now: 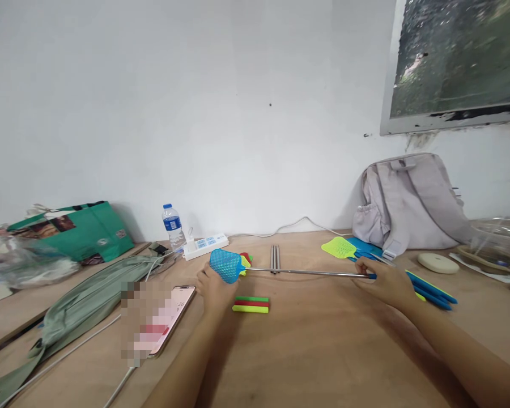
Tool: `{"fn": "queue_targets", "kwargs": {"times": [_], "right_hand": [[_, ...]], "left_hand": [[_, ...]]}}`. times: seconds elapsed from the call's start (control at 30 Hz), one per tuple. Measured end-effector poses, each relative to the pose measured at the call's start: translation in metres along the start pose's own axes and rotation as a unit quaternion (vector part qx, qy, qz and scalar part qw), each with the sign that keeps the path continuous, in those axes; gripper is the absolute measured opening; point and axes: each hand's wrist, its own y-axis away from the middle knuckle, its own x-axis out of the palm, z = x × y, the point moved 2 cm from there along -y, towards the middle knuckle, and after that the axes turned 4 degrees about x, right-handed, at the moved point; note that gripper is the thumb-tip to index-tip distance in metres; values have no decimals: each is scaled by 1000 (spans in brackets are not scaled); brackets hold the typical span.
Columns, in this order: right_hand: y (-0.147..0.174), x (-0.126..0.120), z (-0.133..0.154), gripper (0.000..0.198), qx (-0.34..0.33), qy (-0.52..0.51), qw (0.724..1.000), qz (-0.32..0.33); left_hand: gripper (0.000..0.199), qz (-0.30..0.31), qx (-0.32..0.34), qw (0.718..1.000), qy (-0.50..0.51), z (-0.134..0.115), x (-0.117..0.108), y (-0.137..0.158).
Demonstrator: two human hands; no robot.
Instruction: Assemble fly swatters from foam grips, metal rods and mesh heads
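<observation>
A fly swatter with a blue mesh head point(225, 265) and an extended metal rod point(301, 272) spans both hands above the table. My left hand point(216, 290) is closed on the edge of the mesh head. At the rod's other end, my right hand point(385, 283) pinches the part near its blue tip. Behind the rod lie several bare metal rods point(275, 256). Red and yellow-green swatter heads point(246, 260) are partly hidden by the blue one. Green, red and yellow handle tubes point(250, 305) lie side by side in front. More swatters, one with a yellow-green head point(339, 247), lie beyond my right hand.
Blue handles point(433, 292) stick out right of my right wrist. A grey backpack point(403, 204) leans on the wall. Leftward are a phone point(170, 320), a power strip point(206, 245), a water bottle point(172, 224), a green strap-like cloth point(93, 300) and a green bag point(80, 235). White cables cross the table.
</observation>
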Motion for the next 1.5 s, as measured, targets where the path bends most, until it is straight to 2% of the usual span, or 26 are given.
{"fn": "queue_targets", "kwargs": {"times": [0.27,0.47,0.53,0.67,0.77,0.8,0.87,0.93,0.97,1.07,1.23,1.5], "right_hand": [[0,0,-1,13,-11,-6,1000,-12],[0,-11,5,17,-33,7,999,-27],[0,-13,5,19,-46,0,999,-20],[-1,-12,-6,15,-43,-10,999,-10],[-1,-9,-17,15,-45,-21,999,0],[-1,-8,-20,15,-47,-24,999,5],[-2,-7,-24,17,-56,-26,998,14],[-2,-7,-25,18,-64,-24,998,14],[-2,-8,-25,18,-63,-19,998,10],[-3,-10,-21,15,-54,3,998,-13],[-2,-10,-10,12,-72,16,997,-20],[2,-10,20,12,-96,-7,995,-5]], "left_hand": [[78,25,20,994,103,2,-4,-2],[94,24,7,998,51,6,-6,-7],[88,38,8,993,116,10,-5,-12],[58,96,-31,938,333,20,-4,-22],[41,168,-44,903,393,24,-7,-25],[37,200,-53,884,419,24,-8,-25],[33,266,-88,827,487,23,-9,-22],[36,307,-123,771,545,23,-9,-18],[38,315,-130,753,562,24,-8,-17],[41,310,-116,744,581,27,-4,-17],[50,299,-92,752,580,31,1,-17],[50,318,-57,726,607,11,-4,-5]]}}
